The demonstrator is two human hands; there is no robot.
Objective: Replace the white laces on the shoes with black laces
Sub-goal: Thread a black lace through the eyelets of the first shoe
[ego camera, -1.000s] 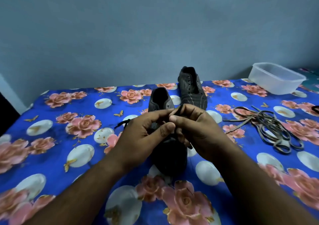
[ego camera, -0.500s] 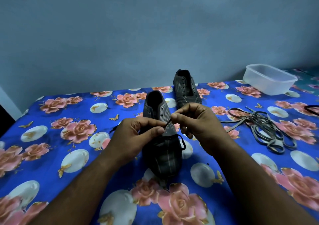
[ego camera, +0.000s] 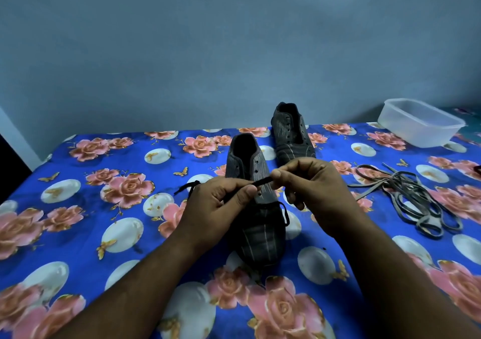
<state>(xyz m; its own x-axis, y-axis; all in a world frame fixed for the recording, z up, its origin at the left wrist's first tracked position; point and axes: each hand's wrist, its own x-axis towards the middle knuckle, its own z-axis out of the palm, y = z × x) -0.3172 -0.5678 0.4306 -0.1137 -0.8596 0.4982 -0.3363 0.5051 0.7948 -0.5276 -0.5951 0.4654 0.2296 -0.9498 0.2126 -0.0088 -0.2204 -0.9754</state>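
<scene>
Black lace [ego camera: 261, 182] pinched between both hands above striped shoe [ego camera: 256, 224].

Both forearms reach forward, close together. The left hand [ego camera: 216, 203] and right hand [ego camera: 312, 182] each pinch with thumb and forefinger, other fingers curled.

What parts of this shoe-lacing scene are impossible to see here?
Head view:
- Lower eyelets of the near shoe: covered by the left hand and right hand.
- Black lace: its middle is hidden inside both hands.
- Dark object: cut off by the right edge.
- Plastic tub: contents unclear.
</scene>
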